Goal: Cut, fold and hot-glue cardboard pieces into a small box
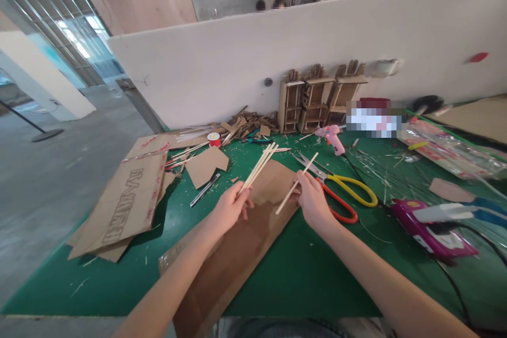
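My left hand (233,207) is closed round a bundle of several thin wooden sticks (260,166), which fan upward and to the right. Between the thumb and fingers of my right hand (312,195) is one wooden stick (285,198), tilted with its lower end toward the left. Both hands are above a long brown cardboard piece (241,245) that reaches to the table's front edge. Just right of my right hand lie large scissors (330,182) with one yellow and one red handle, blades spread apart.
Cardboard sheets (122,195) lie at left, near a utility knife (205,190) and a red thread spool (214,140). Cardboard structures (312,100) stand against the white partition (214,68). A pink glue gun (333,140) and a purple corded device (433,232) are at right.
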`<state>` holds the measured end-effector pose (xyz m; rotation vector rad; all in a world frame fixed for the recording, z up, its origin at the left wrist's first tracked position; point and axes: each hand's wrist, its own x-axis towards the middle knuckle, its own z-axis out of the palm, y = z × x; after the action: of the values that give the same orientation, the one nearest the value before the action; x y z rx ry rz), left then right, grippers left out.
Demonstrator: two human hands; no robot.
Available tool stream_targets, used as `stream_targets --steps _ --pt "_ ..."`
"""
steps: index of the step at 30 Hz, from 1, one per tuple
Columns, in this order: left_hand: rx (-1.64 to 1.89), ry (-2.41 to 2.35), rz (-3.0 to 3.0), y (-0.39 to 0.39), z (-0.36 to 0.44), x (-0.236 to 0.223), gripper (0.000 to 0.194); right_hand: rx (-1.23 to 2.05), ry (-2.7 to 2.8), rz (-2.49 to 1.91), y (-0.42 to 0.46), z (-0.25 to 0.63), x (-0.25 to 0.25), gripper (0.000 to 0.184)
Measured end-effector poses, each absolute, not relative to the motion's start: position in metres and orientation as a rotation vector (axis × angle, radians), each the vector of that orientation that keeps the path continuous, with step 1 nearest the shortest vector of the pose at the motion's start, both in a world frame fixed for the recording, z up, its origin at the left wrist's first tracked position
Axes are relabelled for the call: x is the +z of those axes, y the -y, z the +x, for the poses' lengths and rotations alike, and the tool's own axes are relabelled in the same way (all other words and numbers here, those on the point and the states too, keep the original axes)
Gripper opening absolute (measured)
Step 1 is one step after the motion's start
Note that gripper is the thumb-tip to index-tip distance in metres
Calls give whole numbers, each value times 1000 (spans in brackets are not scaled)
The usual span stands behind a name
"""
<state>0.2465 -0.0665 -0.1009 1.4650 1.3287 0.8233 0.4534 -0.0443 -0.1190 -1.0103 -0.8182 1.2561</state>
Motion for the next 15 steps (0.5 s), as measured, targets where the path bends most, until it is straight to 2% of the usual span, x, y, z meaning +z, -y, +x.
stream_targets --steps 5,9,13,15 --pt "725 -1284 1511 62 237 -86 37 1404 728 -862 43 453 -116 30" --pt "599 -1288 1549 68 241 -89 39 1498 787 -875 47 449 -113 37" --pt "458 -1628 2109 38 233 -93 34 1368 881 -1022 45 452 -114 39" --pt "200 -1760 2359 5 227 -89 37 1247 1052 -1065 45 455 -115 35"
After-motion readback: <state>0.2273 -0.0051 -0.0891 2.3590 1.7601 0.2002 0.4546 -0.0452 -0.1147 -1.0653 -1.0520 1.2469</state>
